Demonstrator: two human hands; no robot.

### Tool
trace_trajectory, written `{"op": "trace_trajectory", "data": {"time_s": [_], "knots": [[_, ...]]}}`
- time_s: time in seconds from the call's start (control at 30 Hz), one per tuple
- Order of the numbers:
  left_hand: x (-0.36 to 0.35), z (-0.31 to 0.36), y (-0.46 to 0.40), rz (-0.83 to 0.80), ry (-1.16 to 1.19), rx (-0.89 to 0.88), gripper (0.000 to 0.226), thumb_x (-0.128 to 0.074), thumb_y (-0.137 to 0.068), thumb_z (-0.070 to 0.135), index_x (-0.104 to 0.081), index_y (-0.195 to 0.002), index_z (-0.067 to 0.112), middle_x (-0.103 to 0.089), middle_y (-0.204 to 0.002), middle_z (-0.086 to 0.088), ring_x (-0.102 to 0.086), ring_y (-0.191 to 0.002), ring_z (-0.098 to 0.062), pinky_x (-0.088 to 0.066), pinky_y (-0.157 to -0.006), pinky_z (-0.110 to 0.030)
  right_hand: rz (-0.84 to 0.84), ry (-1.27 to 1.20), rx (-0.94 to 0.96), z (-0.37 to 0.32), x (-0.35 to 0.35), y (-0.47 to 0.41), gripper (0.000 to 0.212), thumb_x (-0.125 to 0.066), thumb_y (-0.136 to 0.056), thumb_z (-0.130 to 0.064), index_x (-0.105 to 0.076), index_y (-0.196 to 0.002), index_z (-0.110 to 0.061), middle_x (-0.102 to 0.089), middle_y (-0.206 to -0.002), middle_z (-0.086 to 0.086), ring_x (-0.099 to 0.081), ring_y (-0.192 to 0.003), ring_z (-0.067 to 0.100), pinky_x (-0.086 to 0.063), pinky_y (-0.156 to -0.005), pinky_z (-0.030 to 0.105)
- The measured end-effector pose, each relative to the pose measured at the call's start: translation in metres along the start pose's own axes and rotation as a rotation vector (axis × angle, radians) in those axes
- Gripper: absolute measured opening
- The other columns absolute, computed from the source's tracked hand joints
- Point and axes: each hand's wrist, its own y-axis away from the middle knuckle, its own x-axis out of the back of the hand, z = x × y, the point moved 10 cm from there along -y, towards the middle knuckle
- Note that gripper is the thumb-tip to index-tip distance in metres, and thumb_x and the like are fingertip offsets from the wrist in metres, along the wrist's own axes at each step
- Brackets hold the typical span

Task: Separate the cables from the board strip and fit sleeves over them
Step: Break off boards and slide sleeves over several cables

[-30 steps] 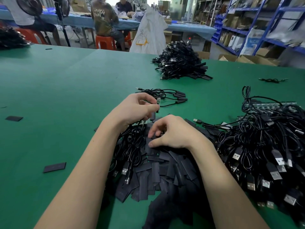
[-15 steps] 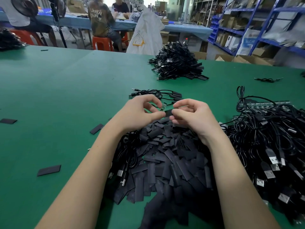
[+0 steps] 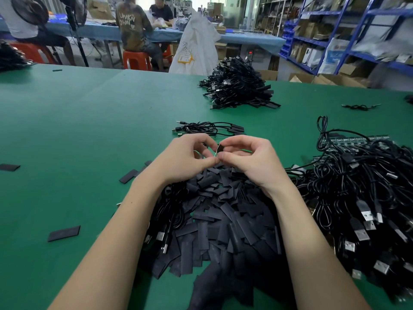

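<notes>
Both hands meet above a heap of flat black sleeves (image 3: 223,220) in the middle of the green table (image 3: 78,130). My right hand (image 3: 250,162) pinches one black sleeve (image 3: 220,148) between thumb and forefinger. My left hand (image 3: 185,157) pinches the end of a cable, mostly hidden by its fingers, right against the sleeve's mouth. That cable's black cord and USB plug (image 3: 164,238) trail under my left forearm. At the right lies a big tangle of black USB cables (image 3: 362,198) still on green board strips (image 3: 357,139).
Three sleeved cables (image 3: 207,128) lie just beyond my hands. A large pile of cables (image 3: 239,86) sits farther back. Loose sleeves (image 3: 64,233) dot the table at left. People sit at a blue table behind; shelves stand at the right.
My right hand lifted off the sleeve heap with one sleeve and came up to my left hand. Both hands now pinch together at the cable end.
</notes>
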Motion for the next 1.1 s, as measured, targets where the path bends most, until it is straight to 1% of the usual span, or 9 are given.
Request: {"op": "trace_trajectory", "data": {"time_s": [0.13,0.37,0.47,0.57,0.73,0.87,0.93,1.0,1.1], "knots": [[0.002,0.0,0.0,0.017,-0.006,-0.001,0.014,-0.076,-0.087,0.021,-0.069,-0.099,0.025,-0.072,-0.083,0.005,-0.06,-0.065,-0.007,-0.046,-0.064,-0.013,0.024,0.043,0.017,0.001,0.0,-0.001,0.022,-0.09,-0.073,-0.016,-0.078,-0.088,-0.027,-0.075,-0.084,-0.006,-0.072,-0.073,0.01,-0.06,-0.078,0.028],[0.002,0.002,0.0,0.017,0.017,0.004,0.019,-0.08,-0.085,0.024,-0.069,-0.1,0.022,-0.067,-0.079,0.009,-0.051,-0.053,0.0,-0.037,-0.056,-0.008,0.095,0.167,0.067,0.0,0.003,0.001,0.012,-0.081,-0.082,-0.033,-0.076,-0.093,-0.034,-0.076,-0.095,-0.014,-0.074,-0.075,0.015,-0.063,-0.077,0.04],[0.003,0.0,-0.001,0.025,0.01,0.017,0.019,-0.078,-0.086,0.022,-0.069,-0.103,0.022,-0.069,-0.083,0.007,-0.054,-0.057,-0.003,-0.037,-0.056,-0.008,0.095,0.108,0.066,0.002,0.0,0.001,0.009,-0.077,-0.088,-0.028,-0.074,-0.097,-0.03,-0.077,-0.087,-0.007,-0.076,-0.073,0.017,-0.062,-0.068,0.038],[0.003,-0.003,-0.001,0.032,-0.013,0.034,0.018,-0.078,-0.087,0.022,-0.068,-0.102,0.023,-0.069,-0.085,0.007,-0.054,-0.056,0.0,-0.036,-0.054,-0.007,0.084,-0.003,0.042,0.004,-0.004,0.001,0.011,-0.07,-0.095,-0.02,-0.069,-0.104,-0.025,-0.077,-0.077,0.001,-0.077,-0.07,0.02,-0.06,-0.06,0.03],[0.004,-0.003,-0.002,0.042,-0.017,0.033,0.02,-0.081,-0.084,0.025,-0.068,-0.1,0.026,-0.067,-0.083,0.009,-0.053,-0.056,-0.001,-0.036,-0.054,-0.008,0.064,-0.169,-0.041,0.01,-0.002,0.001,0.011,-0.061,-0.101,-0.015,-0.062,-0.111,-0.017,-0.078,-0.08,0.008,-0.078,-0.074,0.026,-0.06,-0.06,0.025],[0.005,-0.003,-0.002,0.055,-0.017,0.017,0.021,-0.081,-0.083,0.024,-0.067,-0.099,0.026,-0.066,-0.08,0.009,-0.054,-0.056,0.0,-0.037,-0.054,-0.008,0.009,-0.233,-0.08,0.012,-0.005,0.002,0.022,-0.068,-0.095,-0.006,-0.059,-0.114,-0.009,-0.078,-0.084,0.012,-0.078,-0.079,0.026,-0.06,-0.064,0.023],[0.006,-0.004,-0.002,0.067,-0.013,0.021,0.022,-0.08,-0.083,0.022,-0.065,-0.099,0.026,-0.067,-0.08,0.008,-0.055,-0.055,-0.001,-0.039,-0.054,-0.009,0.029,-0.221,-0.096,0.013,-0.003,0.002,0.021,-0.071,-0.092,-0.004,-0.06,-0.11,-0.008,-0.078,-0.084,0.012,-0.078,-0.078,0.024,-0.059,-0.062,0.024],[0.007,-0.006,-0.002,0.081,0.009,0.03,0.025,-0.08,-0.083,0.021,-0.061,-0.099,0.023,-0.067,-0.08,0.007,-0.056,-0.056,-0.003,-0.043,-0.056,-0.012,0.067,-0.203,-0.112,0.015,0.003,0.002,0.015,-0.073,-0.09,-0.003,-0.062,-0.098,-0.008,-0.078,-0.082,0.01,-0.076,-0.073,0.021,-0.058,-0.058,0.023],[0.006,-0.005,-0.002,0.07,0.034,0.025,0.027,-0.08,-0.083,0.021,-0.056,-0.095,0.022,-0.066,-0.079,0.009,-0.055,-0.056,-0.004,-0.045,-0.059,-0.017,0.096,-0.206,-0.13,0.019,0.008,0.002,0.018,-0.075,-0.087,-0.002,-0.06,-0.085,-0.012,-0.074,-0.08,0.013,-0.073,-0.068,0.018,-0.056,-0.054,0.022]]}}
